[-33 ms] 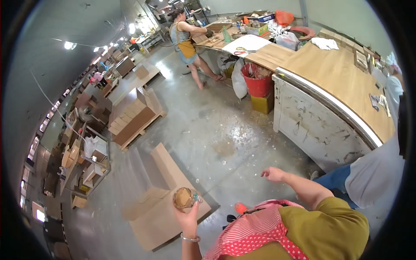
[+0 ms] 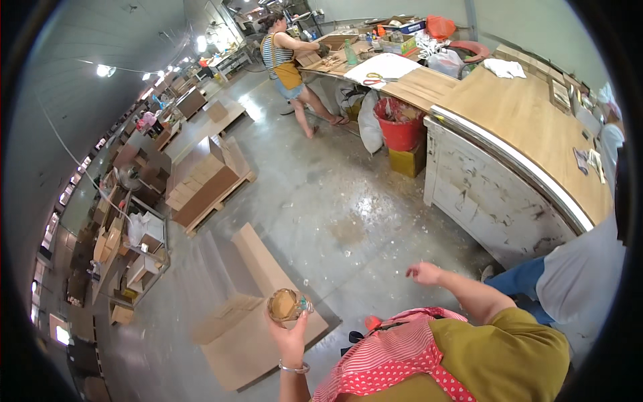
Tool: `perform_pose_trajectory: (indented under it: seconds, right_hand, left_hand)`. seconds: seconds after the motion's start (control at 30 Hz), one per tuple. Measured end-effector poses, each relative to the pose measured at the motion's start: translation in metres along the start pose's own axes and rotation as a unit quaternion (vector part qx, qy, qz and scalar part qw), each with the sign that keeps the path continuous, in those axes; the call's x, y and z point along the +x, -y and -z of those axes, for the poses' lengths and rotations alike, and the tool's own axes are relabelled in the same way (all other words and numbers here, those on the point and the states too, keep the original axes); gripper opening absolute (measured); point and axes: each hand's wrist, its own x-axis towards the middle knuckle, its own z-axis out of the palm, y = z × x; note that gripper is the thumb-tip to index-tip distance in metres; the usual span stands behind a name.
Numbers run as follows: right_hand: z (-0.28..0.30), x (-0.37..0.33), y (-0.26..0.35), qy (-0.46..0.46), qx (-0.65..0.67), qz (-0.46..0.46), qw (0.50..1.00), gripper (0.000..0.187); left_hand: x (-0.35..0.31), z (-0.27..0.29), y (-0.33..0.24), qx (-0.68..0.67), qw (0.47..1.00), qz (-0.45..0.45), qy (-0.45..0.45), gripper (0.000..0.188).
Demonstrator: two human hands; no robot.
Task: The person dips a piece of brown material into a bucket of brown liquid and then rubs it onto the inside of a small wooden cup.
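Note:
My left hand (image 2: 291,340), a bracelet at its wrist, is wrapped round a clear, round cup-like container (image 2: 284,305) and holds it up. Tan-brown stuff shows through its open top; what the stuff is, I cannot make out. Beneath the hand, on the floor, lies a flat cardboard sheet (image 2: 244,358), with a brown stack of boards or boxes (image 2: 231,275) beside it. My right hand (image 2: 424,273) hangs in the air over the floor, fingers loosely bent and apart, with nothing visible in it. It touches nothing.
A wooden-topped workbench (image 2: 516,127) runs along the right, with a red bucket (image 2: 400,134) on a yellow box at its end. A person (image 2: 287,63) works at the far table. Another person's grey shirt (image 2: 579,268) is close on my right. Stacked boards (image 2: 201,177) stand on a pallet at left.

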Motion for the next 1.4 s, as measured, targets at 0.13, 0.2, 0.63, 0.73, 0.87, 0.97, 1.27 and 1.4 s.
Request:
perform_pose_trajectory:
  seconds: [0.13, 0.2, 0.63, 0.73, 0.87, 0.97, 1.27, 1.4]
  right_hand:
    - [-0.025, 0.039, -0.088, -0.046, -0.028, -0.056, 0.997, 0.037]
    - [-0.005, 0.033, -0.085, -0.054, -0.025, -0.189, 0.98, 0.033]
    - [0.181, 0.466, -0.036, -0.06, -0.171, -0.103, 0.978, 0.027]
    - [0.258, 0.602, 0.128, -0.107, -0.091, -0.019, 0.99, 0.03]
    - [0.284, 0.719, 0.264, -0.129, 0.02, 0.054, 0.99, 0.025]
    - [0.279, 0.779, 0.29, -0.087, -0.02, 0.059, 0.994, 0.025]
    - [0.284, 0.822, 0.164, -0.098, -0.069, -0.276, 0.954, 0.028]
    - [0.341, 0.919, 0.121, -0.076, -0.229, -0.233, 0.942, 0.027]
  left_hand:
    - [0.128, -0.013, 0.017, -0.017, 0.999, 0.013, 0.024, 0.071]
    - [0.185, -0.011, 0.029, -0.017, 0.999, 0.029, 0.017, 0.071]
    - [0.539, -0.05, 0.102, -0.035, 0.994, 0.008, -0.104, 0.067]
    - [0.616, -0.05, 0.122, -0.011, 0.995, 0.021, -0.097, 0.068]
    - [0.722, -0.044, 0.168, -0.033, 0.995, 0.035, -0.092, 0.068]
    - [0.802, -0.049, 0.196, -0.053, 0.995, 0.051, -0.063, 0.071]
    - [1.049, -0.041, 0.255, 0.025, 0.998, 0.047, -0.036, 0.076]
    - [1.159, -0.058, 0.275, -0.002, 0.997, 0.03, -0.073, 0.074]
